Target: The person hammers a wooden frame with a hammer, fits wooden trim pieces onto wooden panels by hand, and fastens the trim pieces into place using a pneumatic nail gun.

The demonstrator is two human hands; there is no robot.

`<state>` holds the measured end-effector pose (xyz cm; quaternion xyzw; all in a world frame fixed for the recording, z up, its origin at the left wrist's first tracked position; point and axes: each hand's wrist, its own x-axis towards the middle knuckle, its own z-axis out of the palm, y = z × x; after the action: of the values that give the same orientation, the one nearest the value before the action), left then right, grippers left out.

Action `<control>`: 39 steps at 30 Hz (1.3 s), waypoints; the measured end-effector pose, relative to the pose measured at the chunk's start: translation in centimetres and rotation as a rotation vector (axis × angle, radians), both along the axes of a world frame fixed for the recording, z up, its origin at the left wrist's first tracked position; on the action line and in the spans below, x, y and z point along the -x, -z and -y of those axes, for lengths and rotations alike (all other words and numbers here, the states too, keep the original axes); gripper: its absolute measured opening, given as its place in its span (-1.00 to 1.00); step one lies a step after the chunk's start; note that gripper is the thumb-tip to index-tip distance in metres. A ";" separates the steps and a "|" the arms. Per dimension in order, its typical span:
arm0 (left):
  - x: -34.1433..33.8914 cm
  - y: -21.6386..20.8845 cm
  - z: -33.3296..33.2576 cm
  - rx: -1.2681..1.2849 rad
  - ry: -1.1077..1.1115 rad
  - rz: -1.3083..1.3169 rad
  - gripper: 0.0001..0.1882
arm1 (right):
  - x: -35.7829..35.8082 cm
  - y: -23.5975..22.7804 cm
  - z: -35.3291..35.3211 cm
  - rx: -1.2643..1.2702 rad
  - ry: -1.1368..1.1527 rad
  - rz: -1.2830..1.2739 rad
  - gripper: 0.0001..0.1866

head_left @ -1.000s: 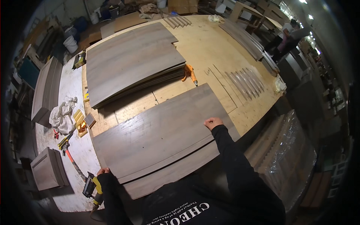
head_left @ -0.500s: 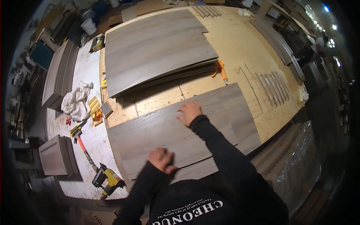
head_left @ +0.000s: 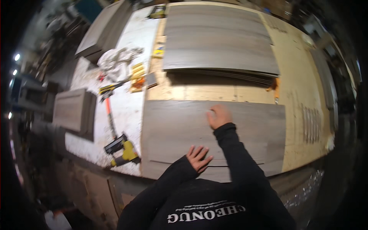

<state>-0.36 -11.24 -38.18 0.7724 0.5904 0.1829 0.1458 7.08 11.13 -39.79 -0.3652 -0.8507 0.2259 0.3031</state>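
My left hand point(head_left: 198, 158) rests with spread fingers near the front edge of a grey wood-grain panel point(head_left: 174, 126). Farther forward, my right hand point(head_left: 219, 116) is at the same panel, its fingers bent but apart and slightly blurred; nothing shows in it. A long dark slit runs along the panel's near side, by my left hand. Beyond lies a stack of similar grey panels point(head_left: 218, 38), with an orange-handled tool point(head_left: 276, 90) at its right corner.
On the white surface at left lie a yellow-black nail gun point(head_left: 124, 151), a hammer point(head_left: 110, 111), a crumpled white cloth point(head_left: 115, 63) and yellow wood pieces point(head_left: 138, 71). Grey cabinet pieces point(head_left: 73, 109) stand farther left. Thin strips point(head_left: 311, 124) lie on the plywood at right.
The whole view has shifted and turned, so the bench sits straighter. My left hand now lies spread on the panel, closer to my right hand.
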 end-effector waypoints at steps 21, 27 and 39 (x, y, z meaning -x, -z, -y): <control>23.7 -3.8 16.8 0.353 -0.724 -0.136 -0.25 | 9.9 -1.6 9.4 -0.012 -0.151 0.156 -0.58; 20.2 -13.5 14.5 0.461 -0.642 0.207 -0.61 | 11.2 -1.2 10.0 0.003 -0.185 0.121 -0.54; 15.9 -12.6 11.4 0.693 -0.568 0.223 -0.69 | 11.3 -1.2 10.0 0.062 -0.203 0.195 -0.48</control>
<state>-16.27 -22.68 -25.60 0.4614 0.7857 0.0893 0.4023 -4.24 1.15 -38.58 -0.3067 -0.9013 0.2452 0.1832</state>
